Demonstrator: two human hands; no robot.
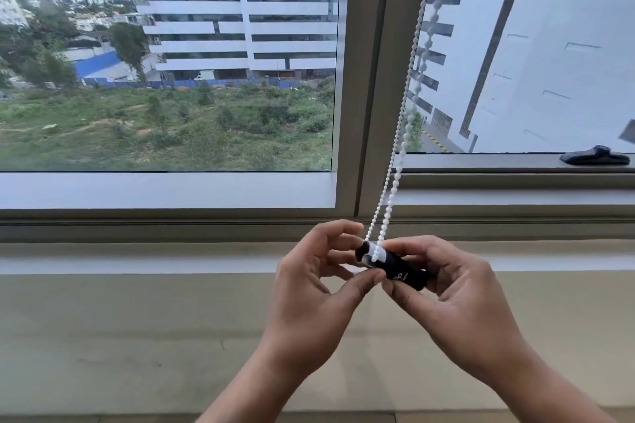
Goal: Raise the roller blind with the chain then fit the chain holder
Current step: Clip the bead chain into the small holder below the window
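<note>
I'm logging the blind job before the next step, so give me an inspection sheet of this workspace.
Surface: beige window sill under the window.
Job's things: white bead chain loops through black cylindrical chain holder; roller blind out of view.
Clutter: nothing seen.
Hands: left hand pinches the holder's chain end; right hand grips its body.
Cables: nothing seen.
Surroundings: grey window frame, black window handle at right, buildings outside.

You're in an upper-floor room, home or office, you can't tell which: a grey metal window frame (372,79), a hanging bead chain (405,86), tower blocks (240,10) and scrubland (171,127) below outside.
</note>
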